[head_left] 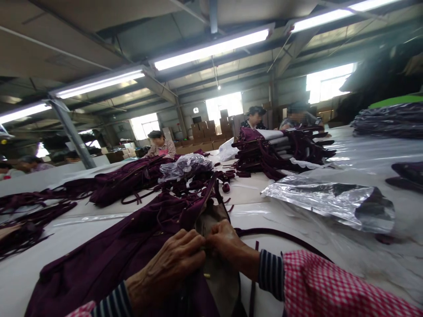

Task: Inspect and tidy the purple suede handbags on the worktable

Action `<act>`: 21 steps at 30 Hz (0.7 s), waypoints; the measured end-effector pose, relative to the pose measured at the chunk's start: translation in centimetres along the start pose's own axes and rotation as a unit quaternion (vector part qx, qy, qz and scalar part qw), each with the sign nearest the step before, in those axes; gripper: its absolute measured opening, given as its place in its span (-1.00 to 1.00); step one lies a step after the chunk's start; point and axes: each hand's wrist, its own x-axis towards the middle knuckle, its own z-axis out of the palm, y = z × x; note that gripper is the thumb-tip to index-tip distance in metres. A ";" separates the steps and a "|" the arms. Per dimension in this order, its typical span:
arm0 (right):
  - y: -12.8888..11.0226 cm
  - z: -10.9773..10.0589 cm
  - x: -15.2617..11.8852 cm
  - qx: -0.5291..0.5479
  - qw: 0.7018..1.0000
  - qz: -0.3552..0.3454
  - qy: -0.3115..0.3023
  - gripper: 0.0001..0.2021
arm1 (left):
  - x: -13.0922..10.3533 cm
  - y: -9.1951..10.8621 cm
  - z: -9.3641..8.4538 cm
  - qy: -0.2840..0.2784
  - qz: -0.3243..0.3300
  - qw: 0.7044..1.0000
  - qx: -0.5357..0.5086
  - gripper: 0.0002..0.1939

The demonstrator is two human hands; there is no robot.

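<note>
A dark purple fabric bag (109, 251) lies on the table right in front of me, with its greyish-beige lining (214, 264) showing at the opening. My left hand (173, 259) is closed at the edge of that opening, its fingers bent over the purple cloth. Close beside it, my right hand (228, 240) pinches the bag from the lining side. The fingertips of both hands nearly meet, and whatever small part lies between them is hidden. Just below the fingers a small brass-coloured fitting (206, 276) shows. A purple strap (284, 233) curves out to the right.
Clear plastic bags (330, 200) lie on the white table (254, 220) to the right. Beyond stands a pile of purple bags (280, 152); another purple bag (128, 178) and straps lie at left. Small rolled straps (226, 187) are scattered mid-table. Several people work across the table.
</note>
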 end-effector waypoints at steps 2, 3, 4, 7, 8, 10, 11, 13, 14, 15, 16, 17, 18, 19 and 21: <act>0.3 0.6 0.5 -0.019 0.999 -0.015 0.029 -0.79 | 0.2 0.1 -0.1 0.034 0.005 0.999 0.015 -0.79; 0.6 0.7 0.6 -0.028 0.999 -0.019 0.034 -0.78 | 0.3 0.1 -0.2 0.038 0.005 0.999 0.019 -0.78; 0.9 0.7 0.7 -0.035 0.999 -0.021 0.032 -0.78 | 0.3 0.1 -0.3 0.034 0.004 0.999 0.020 -0.77; 1.8 -0.1 0.2 -0.035 0.999 -0.025 -0.014 -0.82 | 0.5 0.1 -0.6 0.016 0.001 1.000 0.014 -0.76; 2.0 -0.4 0.0 -0.030 0.998 -0.028 -0.038 -0.85 | 0.5 0.1 -0.6 0.017 -0.002 1.000 0.013 -0.76; 2.2 -0.9 -0.4 -0.029 0.996 -0.038 -0.079 -0.90 | 0.6 0.1 -0.7 0.016 -0.008 1.000 0.008 -0.75; 2.2 -1.0 -0.4 -0.037 0.994 -0.045 -0.089 -0.91 | 0.7 0.2 -0.7 0.014 -0.011 1.000 0.005 -0.75; 2.0 -0.8 -0.2 -0.067 0.993 -0.062 -0.080 -0.91 | 0.9 0.4 -0.8 0.004 -0.014 1.000 0.000 -0.75; 1.9 -0.7 0.0 -0.087 0.991 -0.072 -0.064 -0.92 | 1.0 0.4 -0.9 0.001 -0.014 1.000 -0.001 -0.75; 1.8 -0.5 0.3 -0.109 0.990 -0.083 -0.045 -0.93 | 1.0 0.4 -0.9 -0.004 -0.013 1.000 0.000 -0.76; 1.7 -0.3 0.5 -0.129 0.987 -0.092 -0.026 -0.93 | 1.0 0.4 -1.0 -0.007 -0.012 1.000 0.001 -0.76; 1.6 -0.2 0.7 -0.146 0.984 -0.101 -0.011 -0.94 | 1.0 0.4 -1.2 -0.012 -0.011 1.000 0.001 -0.76; 1.6 -0.2 0.8 -0.163 0.981 -0.109 0.001 -0.94 | 0.9 0.3 -1.2 -0.015 -0.011 1.000 0.000 -0.76; 1.6 -0.3 0.9 -0.175 0.978 -0.117 0.007 -0.94 | 0.8 0.2 -1.3 -0.018 -0.012 1.000 -0.002 -0.76; 1.8 -0.9 0.8 -0.184 0.974 -0.133 -0.003 -0.92 | 0.5 0.0 -1.5 -0.030 -0.020 0.999 -0.008 -0.74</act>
